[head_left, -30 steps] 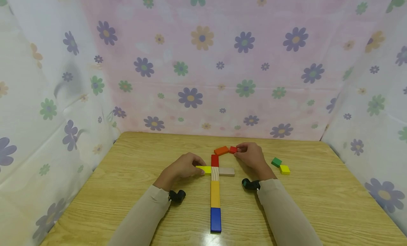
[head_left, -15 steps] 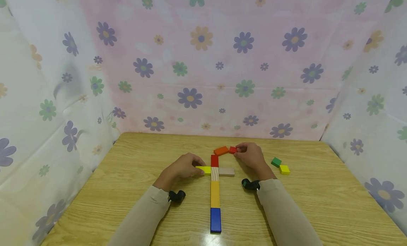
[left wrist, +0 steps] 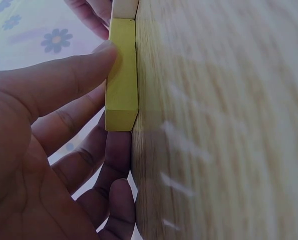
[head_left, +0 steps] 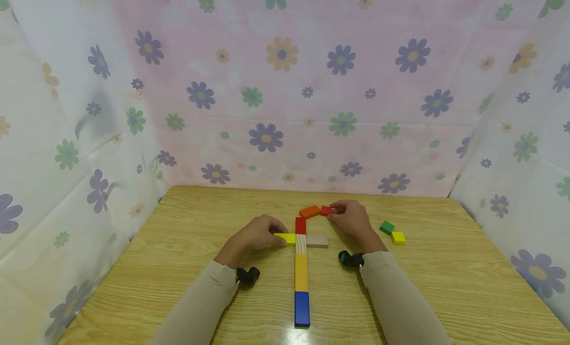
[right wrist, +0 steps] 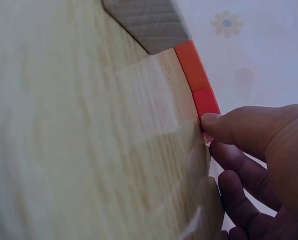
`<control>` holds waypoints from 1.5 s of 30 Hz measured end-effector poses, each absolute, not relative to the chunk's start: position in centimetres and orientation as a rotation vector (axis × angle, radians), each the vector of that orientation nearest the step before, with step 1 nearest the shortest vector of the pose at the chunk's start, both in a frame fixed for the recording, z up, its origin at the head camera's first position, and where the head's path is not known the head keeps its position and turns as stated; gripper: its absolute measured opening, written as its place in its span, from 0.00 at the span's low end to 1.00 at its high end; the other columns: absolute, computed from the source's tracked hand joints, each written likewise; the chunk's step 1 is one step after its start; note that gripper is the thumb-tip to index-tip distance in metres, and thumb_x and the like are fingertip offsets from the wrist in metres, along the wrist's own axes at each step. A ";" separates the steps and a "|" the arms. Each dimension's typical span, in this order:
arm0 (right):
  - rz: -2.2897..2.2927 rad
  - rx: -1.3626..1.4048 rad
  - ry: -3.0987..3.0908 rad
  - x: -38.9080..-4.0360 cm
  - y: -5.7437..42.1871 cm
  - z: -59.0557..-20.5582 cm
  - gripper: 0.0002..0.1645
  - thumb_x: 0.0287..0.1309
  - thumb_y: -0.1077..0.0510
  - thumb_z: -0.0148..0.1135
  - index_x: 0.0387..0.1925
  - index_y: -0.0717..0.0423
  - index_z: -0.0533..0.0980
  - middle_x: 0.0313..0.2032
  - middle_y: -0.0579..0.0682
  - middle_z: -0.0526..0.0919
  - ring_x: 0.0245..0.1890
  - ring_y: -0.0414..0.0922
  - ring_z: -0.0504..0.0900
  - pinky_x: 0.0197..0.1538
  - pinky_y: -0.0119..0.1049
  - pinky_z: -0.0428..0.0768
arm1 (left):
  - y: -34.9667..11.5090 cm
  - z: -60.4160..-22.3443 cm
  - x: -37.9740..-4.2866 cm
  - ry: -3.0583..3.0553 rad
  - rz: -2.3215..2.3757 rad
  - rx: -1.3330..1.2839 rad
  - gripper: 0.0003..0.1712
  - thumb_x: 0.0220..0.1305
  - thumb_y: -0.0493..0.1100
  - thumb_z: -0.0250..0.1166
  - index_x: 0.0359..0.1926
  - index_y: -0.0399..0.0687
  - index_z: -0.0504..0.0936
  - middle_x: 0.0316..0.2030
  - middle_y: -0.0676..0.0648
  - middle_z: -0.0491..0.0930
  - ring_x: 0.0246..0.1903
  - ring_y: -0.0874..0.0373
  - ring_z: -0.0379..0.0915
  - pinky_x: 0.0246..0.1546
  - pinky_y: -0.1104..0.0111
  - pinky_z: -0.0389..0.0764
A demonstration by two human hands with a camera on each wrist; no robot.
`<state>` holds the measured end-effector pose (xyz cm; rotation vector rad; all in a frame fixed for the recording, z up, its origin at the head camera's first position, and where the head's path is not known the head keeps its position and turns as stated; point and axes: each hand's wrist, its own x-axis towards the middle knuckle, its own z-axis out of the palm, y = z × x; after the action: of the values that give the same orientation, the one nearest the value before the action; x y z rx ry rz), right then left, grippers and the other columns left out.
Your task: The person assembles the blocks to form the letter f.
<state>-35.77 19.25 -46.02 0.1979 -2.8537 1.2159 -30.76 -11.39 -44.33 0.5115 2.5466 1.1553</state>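
Note:
My left hand point(head_left: 260, 232) pinches a yellow block point(left wrist: 122, 75) between thumb and fingers. That block lies flat against the left side of a natural wood block point(head_left: 301, 244). Farther back, my right hand point(head_left: 353, 220) pinches a small red block point(right wrist: 206, 102), whose left end meets a slanted orange block point(head_left: 309, 212). A longer red block point(head_left: 300, 225) lies between the orange and natural wood ones. Toward me, an amber block point(head_left: 301, 272) and a blue block point(head_left: 302, 309) continue the line. A pale greyish wood block point(head_left: 317, 241) extends to the right.
Right of my right hand, a green block point(head_left: 387, 227) and a yellow square block point(head_left: 398, 237) lie with corners close together. Flowered cloth point(head_left: 311, 107) hangs behind and at both sides of the wooden table point(head_left: 178, 266).
The small red block and my right fingertips shift very slightly left, toward the orange block. My left hand stays in place on the yellow block.

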 end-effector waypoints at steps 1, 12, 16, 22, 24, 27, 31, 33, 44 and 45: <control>1.215 0.198 -2.855 -35.8 19.3 -46.0 0.20 0.65 0.56 0.71 0.57 0.56 0.83 0.46 0.53 0.87 0.45 0.49 0.83 0.54 0.48 0.84 | -11.4 -44.3 -30.8 2.545 1.158 0.511 0.09 0.65 0.41 0.74 0.46 0.53 0.90 0.43 0.53 0.86 0.42 0.57 0.78 0.43 0.64 0.81; 1.200 0.215 -2.854 -35.7 19.2 -45.8 0.22 0.65 0.56 0.71 0.58 0.57 0.82 0.44 0.53 0.86 0.44 0.50 0.82 0.54 0.49 0.83 | -11.4 -44.3 -30.7 2.543 1.168 0.514 0.09 0.64 0.41 0.74 0.45 0.53 0.90 0.43 0.53 0.86 0.42 0.57 0.78 0.43 0.64 0.81; 1.186 0.208 -2.852 -35.5 19.2 -45.7 0.21 0.65 0.55 0.70 0.58 0.57 0.82 0.44 0.53 0.86 0.43 0.50 0.82 0.54 0.49 0.83 | -11.4 -44.3 -30.7 2.545 1.165 0.518 0.09 0.64 0.41 0.74 0.46 0.53 0.90 0.43 0.53 0.86 0.42 0.57 0.78 0.44 0.64 0.81; 1.155 0.195 -2.852 -35.7 19.1 -45.7 0.21 0.66 0.54 0.70 0.57 0.57 0.83 0.43 0.53 0.87 0.43 0.50 0.83 0.54 0.51 0.82 | -11.4 -44.4 -30.8 2.548 1.164 0.516 0.09 0.64 0.41 0.74 0.46 0.53 0.90 0.44 0.54 0.86 0.42 0.57 0.78 0.45 0.64 0.82; 1.146 0.191 -2.852 -35.8 19.1 -45.8 0.21 0.65 0.54 0.70 0.57 0.57 0.83 0.43 0.53 0.87 0.43 0.50 0.83 0.55 0.52 0.82 | -11.4 -44.4 -30.8 2.547 1.165 0.517 0.09 0.64 0.41 0.74 0.46 0.53 0.90 0.43 0.54 0.86 0.42 0.57 0.78 0.44 0.64 0.81; 1.137 0.189 -2.853 -35.8 19.1 -45.8 0.21 0.65 0.53 0.71 0.56 0.56 0.83 0.43 0.53 0.88 0.43 0.50 0.84 0.54 0.52 0.82 | -11.4 -44.4 -30.8 2.548 1.165 0.522 0.09 0.64 0.41 0.74 0.46 0.53 0.90 0.42 0.54 0.86 0.41 0.57 0.78 0.43 0.64 0.81; 1.141 0.187 -2.851 -35.8 19.1 -45.8 0.21 0.64 0.52 0.71 0.55 0.56 0.83 0.42 0.52 0.88 0.42 0.50 0.84 0.53 0.51 0.82 | -11.4 -44.4 -30.9 2.550 1.160 0.527 0.09 0.64 0.41 0.74 0.45 0.53 0.90 0.42 0.54 0.86 0.41 0.57 0.78 0.43 0.65 0.81; 1.148 0.187 -2.849 -35.8 19.1 -45.8 0.21 0.64 0.52 0.72 0.55 0.56 0.83 0.42 0.52 0.88 0.42 0.50 0.84 0.54 0.52 0.82 | -11.4 -44.5 -30.9 2.553 1.155 0.530 0.09 0.64 0.41 0.74 0.45 0.53 0.90 0.42 0.54 0.86 0.41 0.57 0.77 0.43 0.65 0.81; 1.170 0.172 -2.866 -35.9 19.3 -46.0 0.22 0.64 0.52 0.72 0.57 0.55 0.83 0.42 0.52 0.87 0.43 0.49 0.83 0.55 0.51 0.82 | -11.5 -44.5 -30.9 2.553 1.152 0.532 0.09 0.65 0.41 0.74 0.46 0.53 0.90 0.42 0.54 0.86 0.40 0.57 0.78 0.41 0.65 0.80; 1.179 0.173 -2.864 -36.0 19.3 -46.1 0.22 0.64 0.52 0.72 0.57 0.55 0.82 0.42 0.52 0.87 0.43 0.49 0.83 0.55 0.50 0.82 | -11.5 -44.5 -30.8 2.554 1.152 0.531 0.09 0.65 0.41 0.74 0.46 0.53 0.90 0.42 0.54 0.86 0.40 0.57 0.77 0.41 0.65 0.80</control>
<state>-35.95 19.28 -46.06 0.1732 -2.8644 1.1785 -30.84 -11.46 -44.45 0.5306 2.5540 1.1518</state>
